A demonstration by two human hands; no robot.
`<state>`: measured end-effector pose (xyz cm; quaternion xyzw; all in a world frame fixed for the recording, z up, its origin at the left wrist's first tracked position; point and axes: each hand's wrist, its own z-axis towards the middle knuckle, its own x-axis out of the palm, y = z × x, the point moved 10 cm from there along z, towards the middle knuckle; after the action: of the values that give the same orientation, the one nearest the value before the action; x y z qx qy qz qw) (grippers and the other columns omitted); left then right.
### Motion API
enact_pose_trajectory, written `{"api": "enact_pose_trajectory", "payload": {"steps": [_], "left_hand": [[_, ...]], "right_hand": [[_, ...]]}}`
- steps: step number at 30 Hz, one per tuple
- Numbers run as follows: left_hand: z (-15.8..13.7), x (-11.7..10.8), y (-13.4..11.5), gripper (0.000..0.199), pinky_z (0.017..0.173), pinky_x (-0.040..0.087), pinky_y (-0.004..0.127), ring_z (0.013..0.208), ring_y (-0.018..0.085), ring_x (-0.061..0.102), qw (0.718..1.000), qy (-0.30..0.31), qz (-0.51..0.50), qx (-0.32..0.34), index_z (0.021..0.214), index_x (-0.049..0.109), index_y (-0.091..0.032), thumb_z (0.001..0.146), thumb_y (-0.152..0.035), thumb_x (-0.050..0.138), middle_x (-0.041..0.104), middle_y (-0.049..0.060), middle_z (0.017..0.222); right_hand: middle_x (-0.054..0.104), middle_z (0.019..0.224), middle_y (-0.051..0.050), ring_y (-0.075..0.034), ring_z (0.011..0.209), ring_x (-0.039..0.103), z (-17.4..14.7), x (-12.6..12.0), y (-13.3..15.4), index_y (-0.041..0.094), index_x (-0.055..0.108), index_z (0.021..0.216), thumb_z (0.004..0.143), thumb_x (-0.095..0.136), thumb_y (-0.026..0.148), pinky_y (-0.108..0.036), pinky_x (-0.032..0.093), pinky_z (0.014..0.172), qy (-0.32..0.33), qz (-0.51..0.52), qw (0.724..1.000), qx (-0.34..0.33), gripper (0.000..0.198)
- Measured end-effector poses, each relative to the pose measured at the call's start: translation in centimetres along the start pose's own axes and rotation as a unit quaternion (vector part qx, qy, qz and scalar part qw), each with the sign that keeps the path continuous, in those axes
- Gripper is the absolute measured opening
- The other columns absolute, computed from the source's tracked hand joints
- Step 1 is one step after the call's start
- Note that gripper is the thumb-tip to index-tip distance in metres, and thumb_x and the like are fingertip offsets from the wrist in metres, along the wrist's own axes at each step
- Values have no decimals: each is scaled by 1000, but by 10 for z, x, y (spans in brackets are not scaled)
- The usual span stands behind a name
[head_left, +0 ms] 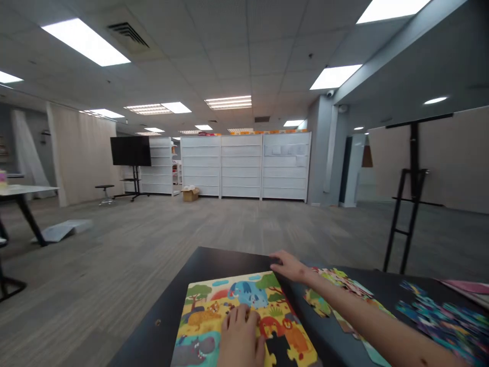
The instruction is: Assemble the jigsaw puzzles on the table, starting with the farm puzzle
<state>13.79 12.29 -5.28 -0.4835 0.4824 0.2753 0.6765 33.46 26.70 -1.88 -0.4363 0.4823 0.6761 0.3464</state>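
Note:
An animal jigsaw puzzle [206,318] lies on the black table, showing an elephant, a hippo, lions and trees. In its lower right part a dark gap in the shape of puzzle pieces shows the surface beneath. My left hand [240,331] rests on the middle of the puzzle, fingers laid flat, with nothing visible in it. Stretched forward, my right hand [288,266] is just beyond the puzzle's far right corner, by the table's far edge. Its fingers are apart and no piece shows in them.
Right of the puzzle, under my right forearm, lie loose yellow-green puzzle pieces [319,303]. A heap of blue and purple pieces [451,321] spreads farther right, near a pink flat item [466,286]. A black easel [408,204] stands beyond the black table [153,331].

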Motion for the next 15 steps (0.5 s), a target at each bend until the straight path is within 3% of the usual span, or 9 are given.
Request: {"api": "enact_pose_trajectory", "payload": {"steps": [3, 5, 10, 15], "left_hand": [[-4, -7, -6, 37, 104, 36, 48, 125, 33, 51, 1000, -16, 19, 15, 118, 65, -24, 85, -26, 48, 59, 11, 132], [-6, -8, -7, 36, 103, 37, 48, 123, 32, 52, 999, -24, 19, 26, 117, 66, -25, 85, -26, 48, 61, 11, 129], [-9, -6, -4, 36, 101, 40, 46, 124, 33, 54, 998, -36, 17, 54, 117, 68, -25, 85, -25, 50, 62, 12, 131], [-11, -3, -3, 41, 105, 39, 47, 131, 33, 53, 996, -49, 29, 63, 123, 68, -26, 87, -26, 50, 62, 13, 138]], "right_hand": [[66, 127, -7, -24, 110, 65, -17, -27, -21, 19, 65, 121, 99, 63, 37, -47, 54, 96, 66, -35, 997, 11, 28], [70, 118, -7, -25, 106, 67, -37, -34, -32, 18, 69, 115, 91, 72, 39, -46, 53, 96, 122, -59, 991, 12, 32], [72, 117, -8, -36, 118, 61, -79, -22, -40, 25, 78, 109, 44, 93, 43, -40, 49, 97, 183, -115, 976, 17, 69], [72, 109, -7, -39, 120, 57, -80, -13, -41, 26, 80, 93, 34, 92, 48, -40, 49, 91, 195, -149, 968, 43, 64]]}}
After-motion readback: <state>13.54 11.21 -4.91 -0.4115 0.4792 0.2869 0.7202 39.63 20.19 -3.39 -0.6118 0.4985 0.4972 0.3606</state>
